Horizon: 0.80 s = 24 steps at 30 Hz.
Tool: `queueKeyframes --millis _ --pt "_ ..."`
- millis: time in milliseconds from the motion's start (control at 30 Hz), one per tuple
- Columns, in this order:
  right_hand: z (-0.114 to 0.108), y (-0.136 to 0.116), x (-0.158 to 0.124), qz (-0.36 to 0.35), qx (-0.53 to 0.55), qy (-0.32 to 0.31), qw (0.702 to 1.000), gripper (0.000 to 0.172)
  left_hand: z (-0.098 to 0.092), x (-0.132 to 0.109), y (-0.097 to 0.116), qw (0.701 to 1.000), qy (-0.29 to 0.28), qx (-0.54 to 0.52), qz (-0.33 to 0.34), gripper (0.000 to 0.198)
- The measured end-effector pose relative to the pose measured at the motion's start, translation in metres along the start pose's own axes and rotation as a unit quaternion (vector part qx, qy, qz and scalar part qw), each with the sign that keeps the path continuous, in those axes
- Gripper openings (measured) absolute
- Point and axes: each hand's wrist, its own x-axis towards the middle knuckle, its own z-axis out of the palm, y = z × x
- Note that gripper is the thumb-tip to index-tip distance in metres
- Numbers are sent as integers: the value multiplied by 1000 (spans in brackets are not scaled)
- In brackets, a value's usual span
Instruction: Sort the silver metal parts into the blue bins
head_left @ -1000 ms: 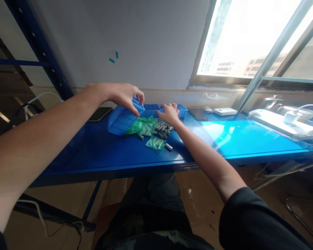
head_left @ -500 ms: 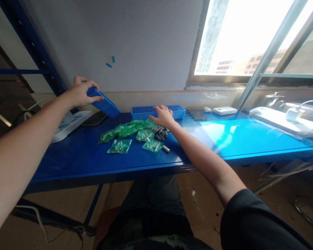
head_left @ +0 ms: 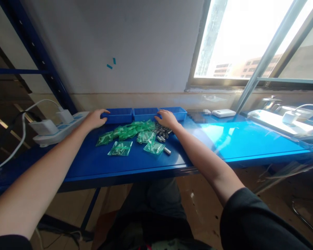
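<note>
Three shallow blue bins stand in a row against the wall: a left bin (head_left: 119,115), a middle bin (head_left: 145,114) and a right bin (head_left: 179,113). My left hand (head_left: 94,119) is closed on the outer end of the left bin, thumb towards the front. Where the middle and right bins meet, my right hand (head_left: 167,118) curls its fingers over the front rim; its fingertips are partly hidden. Before the bins lies a heap of green plastic bags (head_left: 127,130) holding small metal parts. Loose metal cylinders (head_left: 162,133) lie under and beside my right hand.
A white power strip (head_left: 58,130) with plugged-in chargers lies on the left of the blue table (head_left: 91,162). To the right are a white device (head_left: 223,113), a white board-like item (head_left: 279,121) with a plug, and a metal pot (head_left: 271,103). A slanted metal post rises by the window.
The tilted blue bin in my left hand has come down onto the table at the row's left end. My right hand has shifted slightly and stays at the bins.
</note>
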Motion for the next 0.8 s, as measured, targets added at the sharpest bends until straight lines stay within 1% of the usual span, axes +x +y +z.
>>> queueKeyframes --millis 33,100,200,267,367,433,500,567,633,733,800 --pt "1 0 0 -1 2 4 1000 40 2 -1 4 1000 9 3 4 48" --pt "3 -1 -2 1 4 15 1000 40 4 -2 16 999 29 7 32 51" --pt "6 -3 -3 4 1 31 1000 41 3 4 42 995 37 12 90 57" --pt "8 -3 -3 -1 1 33 999 42 3 9 61 995 11 16 101 64" --pt "8 -4 -2 -3 1 31 1000 43 9 17 82 992 -55 28 106 76" --pt "7 -4 -1 -2 1 24 1000 44 17 20 92 992 -72 39 101 80" --pt "5 -5 -1 -1 5 14 1000 45 27 23 99 994 -53 50 81 77" --pt "4 -4 0 -3 10 5 1000 44 35 23 102 996 -19 53 65 68" --pt "3 -3 1 -5 14 -7 1000 44 39 23 103 996 5 48 69 60" --pt "2 -2 1 -6 23 -23 999 50 40 19 98 995 18 36 93 58" --pt "0 -2 1 -10 35 -30 999 51 37 13 95 995 22 29 97 58"
